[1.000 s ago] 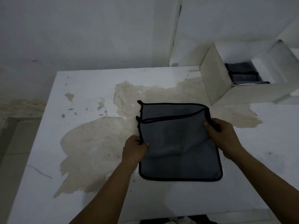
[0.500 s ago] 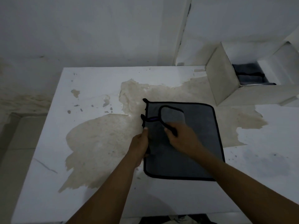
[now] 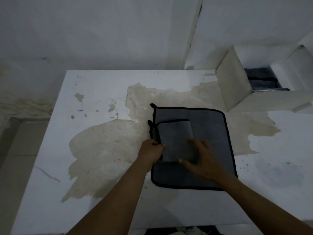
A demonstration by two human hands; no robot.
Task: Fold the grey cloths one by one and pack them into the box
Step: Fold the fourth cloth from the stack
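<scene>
1. The left hand [image 3: 150, 150] sits at centre frame with its fingers curled, pinching the left edge of the folded grey cloth [image 3: 174, 133].
2. The right hand [image 3: 203, 160] is just to the right and apart from the left. Its fingers are spread and uncurled over the lower right of that fold. It is motion-blurred, so I cannot tell whether it presses down or hovers.
3. Half a second ago the right hand pinched a corner of this cloth and carried it leftward in a raised loop. Now the corner is released and the fold lies as a narrow flat panel. The left hand has kept its grip on the same edge.
4. The fold rests on the left half of a flat grey cloth [image 3: 210, 131] with black edging, which has not moved. A small black loop [image 3: 152, 105] sticks out at its upper left corner.
5. At upper right the white cardboard box [image 3: 232, 87] stands open, well apart from the hands, with packed cloths [image 3: 260, 82] inside.
6. Everything is on a white table [image 3: 101, 92]. A large peeled patch [image 3: 108, 143] of beige runs from centre left under the cloths, and a dark smudge [image 3: 279, 168] lies at right.
7. A bare white wall [image 3: 101, 31] fills the top of the frame.
</scene>
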